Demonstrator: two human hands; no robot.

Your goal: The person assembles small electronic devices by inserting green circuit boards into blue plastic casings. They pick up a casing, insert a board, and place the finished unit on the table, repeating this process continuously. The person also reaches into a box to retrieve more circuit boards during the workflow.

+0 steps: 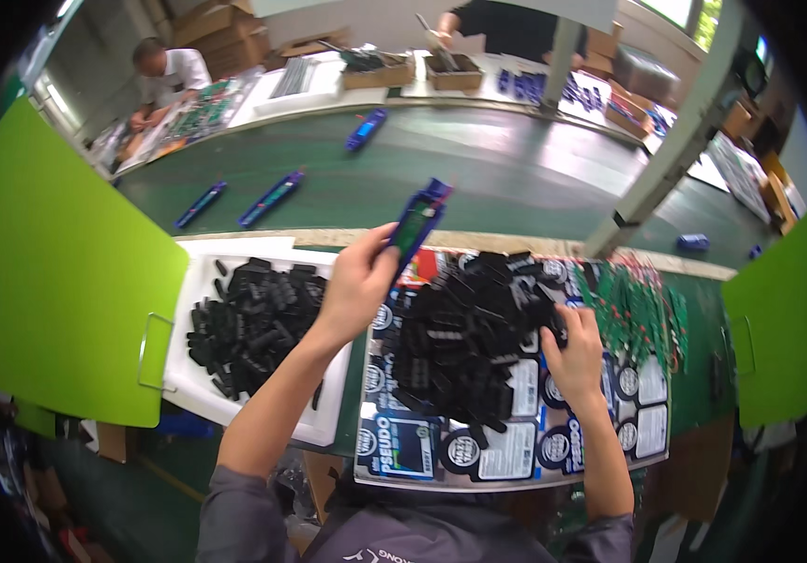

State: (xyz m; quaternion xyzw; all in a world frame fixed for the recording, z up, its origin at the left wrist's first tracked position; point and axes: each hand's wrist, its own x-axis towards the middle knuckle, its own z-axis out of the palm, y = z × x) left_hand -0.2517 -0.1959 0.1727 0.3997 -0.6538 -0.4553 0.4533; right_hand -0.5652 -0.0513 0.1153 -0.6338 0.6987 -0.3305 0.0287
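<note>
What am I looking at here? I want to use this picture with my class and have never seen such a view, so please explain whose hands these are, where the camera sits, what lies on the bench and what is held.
The camera is worn on a person's head and looks down, so the two bare forearms rising from the lower edge are that person's own. The wide lens bends straight edges near the rim.

The left hand holds up a slim blue device with a green face. The right hand rests on a pile of small black plastic parts heaped on a printed cardboard sheet. A white tray to the left holds more black parts. Green circuit boards lie to the right.

Beyond is a dark green conveyor belt carrying more blue devices. Other people work on its far side.
</note>
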